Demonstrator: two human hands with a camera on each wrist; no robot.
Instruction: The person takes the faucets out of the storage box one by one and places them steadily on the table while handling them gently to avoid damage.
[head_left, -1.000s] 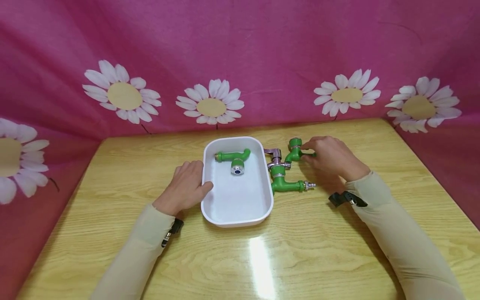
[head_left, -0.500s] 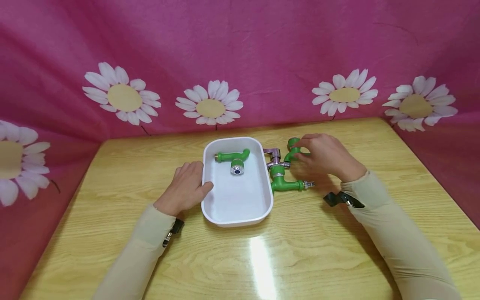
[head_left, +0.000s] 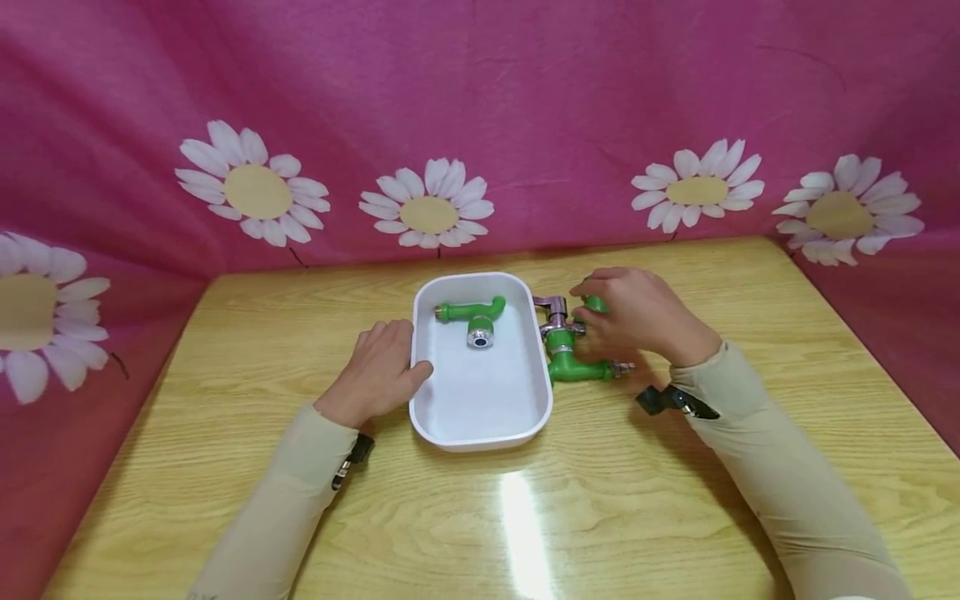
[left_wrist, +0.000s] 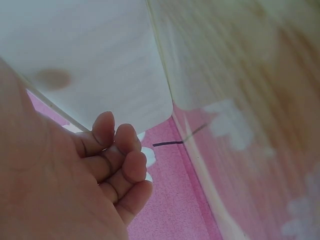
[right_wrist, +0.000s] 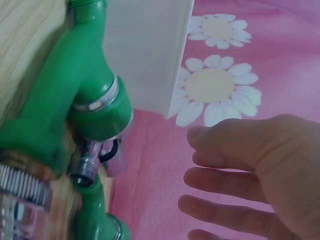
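Observation:
My left hand (head_left: pixel 372 372) holds the left side of a white plastic tray (head_left: pixel 480 443), its thumb over the rim and its bent fingers outside the wall. A green tap (head_left: pixel 468 312) with a chrome-edged knob lies inside the tray at the back. My right hand (head_left: pixel 637 312) hovers over another green tap (head_left: pixel 595 303), covering most of it. In the right wrist view the right hand's fingers (right_wrist: pixel 220 180) are spread and hold nothing. Beside the tray's right wall lie a chrome tap (head_left: pixel 556 313) and a green tap with a metal hose nozzle (head_left: pixel 577 369).
The wooden table (head_left: pixel 615 500) has a bright light reflection near its front. A pink curtain (head_left: pixel 555 108) printed with daisies surrounds the back and sides. The three taps outside the tray are crowded together, nearly touching its right wall.
My right hand has moved left, from the far green tap's right side to over it, and now hides more of it. The left hand keeps its place on the tray.

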